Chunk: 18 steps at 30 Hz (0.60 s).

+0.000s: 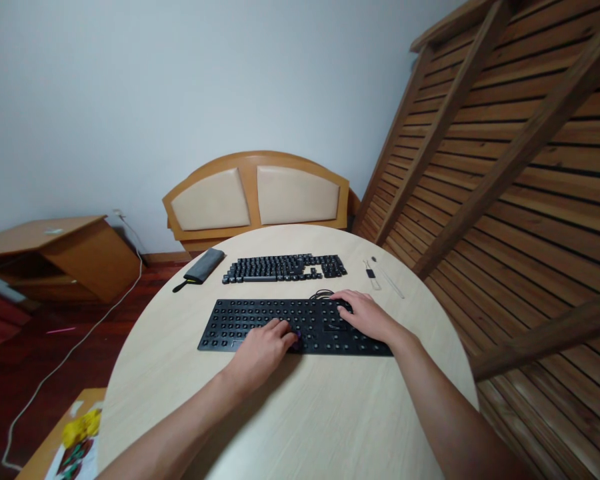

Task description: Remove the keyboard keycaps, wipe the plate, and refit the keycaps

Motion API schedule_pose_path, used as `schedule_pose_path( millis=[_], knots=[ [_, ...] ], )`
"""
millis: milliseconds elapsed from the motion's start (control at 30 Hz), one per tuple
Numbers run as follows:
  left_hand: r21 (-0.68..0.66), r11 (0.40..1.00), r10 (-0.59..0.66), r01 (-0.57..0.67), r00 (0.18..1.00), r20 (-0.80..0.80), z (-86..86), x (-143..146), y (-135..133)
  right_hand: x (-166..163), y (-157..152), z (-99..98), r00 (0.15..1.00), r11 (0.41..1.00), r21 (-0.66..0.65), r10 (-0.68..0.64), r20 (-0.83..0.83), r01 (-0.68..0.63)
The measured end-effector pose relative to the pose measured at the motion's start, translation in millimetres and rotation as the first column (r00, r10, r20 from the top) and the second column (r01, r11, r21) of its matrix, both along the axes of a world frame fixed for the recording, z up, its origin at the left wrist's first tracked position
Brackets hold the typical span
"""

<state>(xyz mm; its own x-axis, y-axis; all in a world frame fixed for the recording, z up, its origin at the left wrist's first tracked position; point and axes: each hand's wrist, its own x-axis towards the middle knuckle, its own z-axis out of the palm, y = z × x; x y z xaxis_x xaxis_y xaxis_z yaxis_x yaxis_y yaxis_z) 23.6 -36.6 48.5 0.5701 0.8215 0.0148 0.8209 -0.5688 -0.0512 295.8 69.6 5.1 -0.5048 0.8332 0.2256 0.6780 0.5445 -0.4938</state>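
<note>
A black keyboard base (pixel 260 320) with its keycaps removed lies on the round pale table (pixel 290 413). My left hand (pixel 263 350) rests on its front edge, fingers curled around a small purple thing (pixel 297 339) I cannot make out. My right hand (pixel 363 313) lies flat on the right part of the board, fingers stretched toward a black cable (pixel 321 294). Behind the board, the removed keycaps (pixel 285 267) are laid out in keyboard order.
A grey pouch (pixel 203 265) lies at the table's back left. Small wire tools (pixel 373 275) lie at the back right. A headboard (pixel 256 193) leans on the wall behind. Wooden slats (pixel 520 167) stand at right, a wooden cabinet (pixel 60 257) at left.
</note>
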Motion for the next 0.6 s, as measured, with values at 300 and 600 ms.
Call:
schedule_pose_path(
  millis=[300, 600],
  knots=[
    [-0.001, 0.986, 0.166, -0.166, 0.986, -0.027, -5.5, -82, -6, 1, 2, -2.3, 1.000, 1.000, 0.010, 0.000, -0.004, 0.000],
    [0.097, 0.993, 0.059, -0.068, 0.994, 0.094, -2.0, -44, -13, 1, 1, -1.3, 1.000, 1.000, 0.009, -0.005, -0.001, 0.005]
  ],
)
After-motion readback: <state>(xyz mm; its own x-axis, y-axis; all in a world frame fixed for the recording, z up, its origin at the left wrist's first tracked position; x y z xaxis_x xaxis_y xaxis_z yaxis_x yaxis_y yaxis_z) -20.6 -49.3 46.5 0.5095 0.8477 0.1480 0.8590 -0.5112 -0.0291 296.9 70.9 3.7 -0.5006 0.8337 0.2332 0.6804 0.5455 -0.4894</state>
